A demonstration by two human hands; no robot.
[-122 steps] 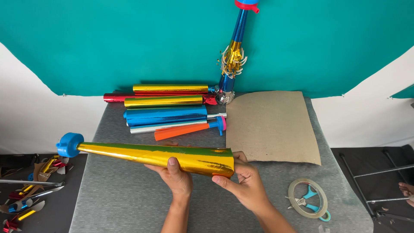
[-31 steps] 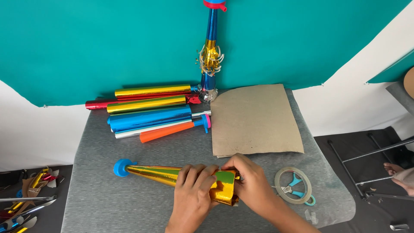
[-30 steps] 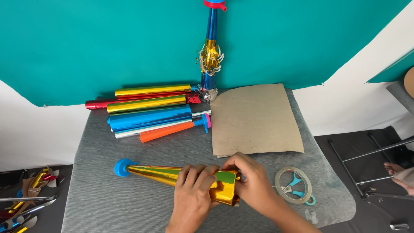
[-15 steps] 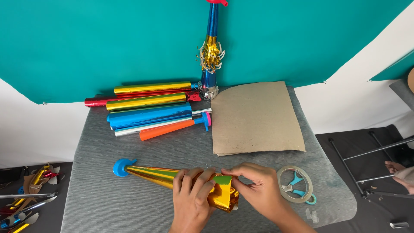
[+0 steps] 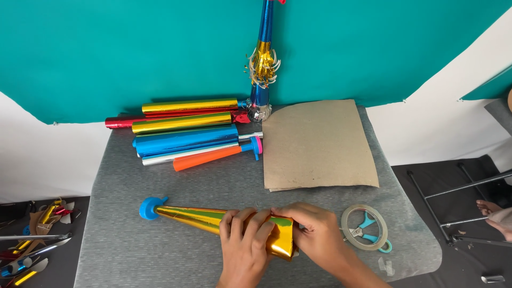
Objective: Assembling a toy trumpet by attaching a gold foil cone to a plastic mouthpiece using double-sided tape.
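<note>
A long gold foil cone horn with a blue mouthpiece lies across the grey table, narrow end to the left. My left hand wraps over its wide end from above. My right hand presses against the open mouth of the cone from the right, fingers curled on the gold and green rim. Both hands grip the horn at its wide end.
Several shiny foil horns in gold, red, blue, silver and orange lie at the back left. One blue and gold horn stands upright against the teal backdrop. A brown cardboard sheet lies back right, a tape ring with small scissors beside my right hand.
My hands have stayed on the cone's wide end; the right hand has shifted a little closer around the rim. The horn rests in nearly the same place on the table.
</note>
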